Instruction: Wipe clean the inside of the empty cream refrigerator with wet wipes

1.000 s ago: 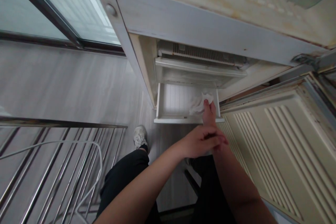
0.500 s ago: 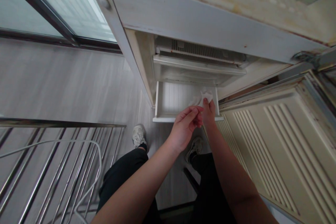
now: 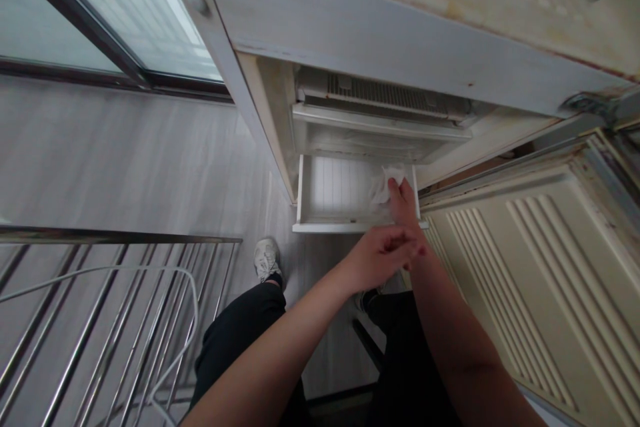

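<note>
My right hand [image 3: 403, 201] is closed on a crumpled white tissue [image 3: 383, 188], inside the right end of a white pulled-out drawer [image 3: 327, 227]. Part of the tissue hangs loose to the left of the fingers. My left hand [image 3: 383, 257] lies over my right forearm just below the wrist, its fingers curled together. Whether anything sits between those fingers is hidden. The drawer has a ribbed bottom and a small dark speck near its front edge. It belongs to the low compartment of an old fridge [image 3: 350, 20].
Another drawer [image 3: 380, 124] sits above the pulled-out one. At the right the ribbed, rust-edged fridge door [image 3: 505, 260] stands open. A metal rack [image 3: 115, 320] with a pale cable [image 3: 193, 300] is at the left. My shoe [image 3: 267, 257] rests on the grey floor [image 3: 165, 160].
My left hand has moved down and right, from beside the tissue to over my right forearm. My right hand has shifted slightly up with the tissue still in it.
</note>
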`<state>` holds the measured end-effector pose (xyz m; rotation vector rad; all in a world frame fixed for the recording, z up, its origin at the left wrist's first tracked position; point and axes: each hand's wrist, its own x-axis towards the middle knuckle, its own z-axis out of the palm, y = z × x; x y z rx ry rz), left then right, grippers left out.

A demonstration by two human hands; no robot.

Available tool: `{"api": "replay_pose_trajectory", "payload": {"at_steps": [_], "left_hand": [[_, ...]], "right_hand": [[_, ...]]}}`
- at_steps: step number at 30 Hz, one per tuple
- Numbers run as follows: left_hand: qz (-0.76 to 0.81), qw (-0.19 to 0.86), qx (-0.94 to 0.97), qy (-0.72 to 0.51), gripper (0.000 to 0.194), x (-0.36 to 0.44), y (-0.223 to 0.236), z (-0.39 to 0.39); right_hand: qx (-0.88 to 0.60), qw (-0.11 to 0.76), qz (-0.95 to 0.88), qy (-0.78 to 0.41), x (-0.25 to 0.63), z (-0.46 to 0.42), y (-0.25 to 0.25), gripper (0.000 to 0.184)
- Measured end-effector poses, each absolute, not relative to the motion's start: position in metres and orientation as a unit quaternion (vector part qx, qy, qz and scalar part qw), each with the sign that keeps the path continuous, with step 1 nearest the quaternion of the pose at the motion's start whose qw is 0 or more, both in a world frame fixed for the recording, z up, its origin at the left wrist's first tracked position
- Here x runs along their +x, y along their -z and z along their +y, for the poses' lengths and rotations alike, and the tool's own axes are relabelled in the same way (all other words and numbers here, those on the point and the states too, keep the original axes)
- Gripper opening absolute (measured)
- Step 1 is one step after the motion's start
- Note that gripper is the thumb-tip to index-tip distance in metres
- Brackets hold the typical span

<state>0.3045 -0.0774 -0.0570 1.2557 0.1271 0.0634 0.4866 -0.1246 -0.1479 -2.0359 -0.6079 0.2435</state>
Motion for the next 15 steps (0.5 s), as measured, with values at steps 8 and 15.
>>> {"api": "replay_pose_trajectory", "payload": {"at_steps": [8,15], "left_hand": [[0.042,0.323,0.876,0.356,0.022,0.299,0.094,-0.123],[-0.061,0.379,0.872,0.304,0.051,0.299,0.085,-0.120]], "right_hand": [[-0.751,0.053,-0.587,-0.297,0.478,-0.023,0.186,0.032],[-0.750,-0.067,-0.603,-0.264,0.450,0.032,0.218,0.060]]}}
